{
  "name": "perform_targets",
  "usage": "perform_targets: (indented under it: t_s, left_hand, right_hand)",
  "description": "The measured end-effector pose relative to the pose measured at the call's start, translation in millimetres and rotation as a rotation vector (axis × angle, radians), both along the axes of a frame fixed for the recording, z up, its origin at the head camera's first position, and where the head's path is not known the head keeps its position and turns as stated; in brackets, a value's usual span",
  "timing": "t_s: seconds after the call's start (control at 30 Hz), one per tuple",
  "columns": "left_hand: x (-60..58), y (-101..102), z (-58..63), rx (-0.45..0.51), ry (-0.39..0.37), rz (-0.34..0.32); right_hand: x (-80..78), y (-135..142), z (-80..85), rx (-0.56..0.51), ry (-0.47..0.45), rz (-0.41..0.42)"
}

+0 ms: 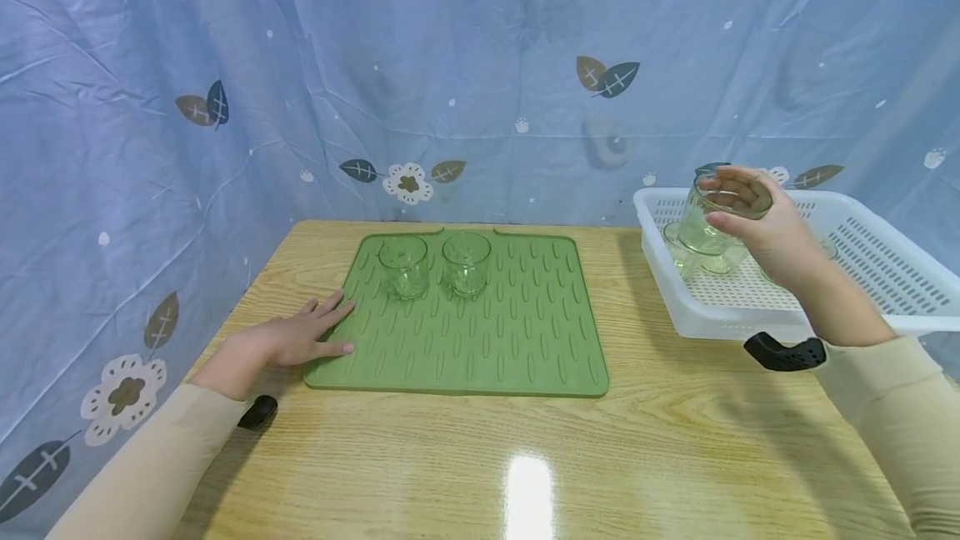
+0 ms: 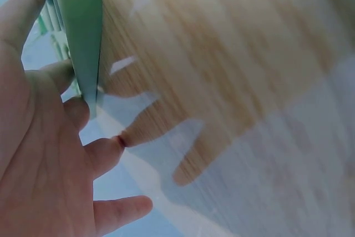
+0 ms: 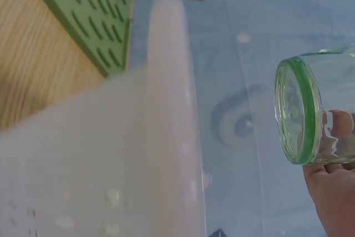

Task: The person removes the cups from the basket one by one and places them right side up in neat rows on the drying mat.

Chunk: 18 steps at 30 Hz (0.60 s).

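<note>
My right hand (image 1: pixel 776 232) grips a clear, green-tinted drinking glass (image 1: pixel 702 225) near its rim. This glass is tilted and held over the white basket (image 1: pixel 738 322), with its thick base (image 3: pixel 299 112) pointing away from the palm in the right wrist view. Inside the basket are more glasses (image 1: pixel 722 263), partly hidden by the held glass and my arm. At the other side, my left hand (image 1: pixel 296 338) rests with spread fingers at the left edge of a green ribbed mat (image 1: pixel 480 361). Two glasses, a left one (image 1: pixel 405 273) and a right one (image 1: pixel 467 269), stand upright near the mat's back edge.
A light wooden table (image 1: pixel 420 457) carries the mat and the basket. Behind and to the left hangs a blue patterned curtain (image 1: pixel 495 48). Bare tabletop separates the mat from the basket, whose raised wall faces the mat.
</note>
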State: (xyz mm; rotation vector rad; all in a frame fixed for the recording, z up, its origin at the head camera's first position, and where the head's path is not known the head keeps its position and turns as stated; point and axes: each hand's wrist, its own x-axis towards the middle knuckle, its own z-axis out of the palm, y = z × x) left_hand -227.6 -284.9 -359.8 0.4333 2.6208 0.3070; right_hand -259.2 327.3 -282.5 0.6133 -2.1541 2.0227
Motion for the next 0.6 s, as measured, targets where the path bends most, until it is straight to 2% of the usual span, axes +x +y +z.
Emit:
perform_targets:
  t_s: [0.13,0.33,0.5,0.6]
  left_hand:
    - [0.2,0.0,0.0,-0.003,0.007,-0.005]
    - [1.1,0.3,1.0,-0.003,0.004,0.001]
    - [1.4,1.0,2.2,0.000,0.004,0.003]
    - [1.7,1.3,2.6,0.004,0.002,0.001]
  right_hand:
    - [-1.2,-10.2,0.3,-0.026,-0.003,0.018]
    - [-3.1,-26.5,0.6,0.051,0.001,-0.021]
    - [-2.7,-39.4,-0.5,0.101,0.017,-0.009]
    - [-2.5,-47.5,-0.8,0.068,0.019,0.020]
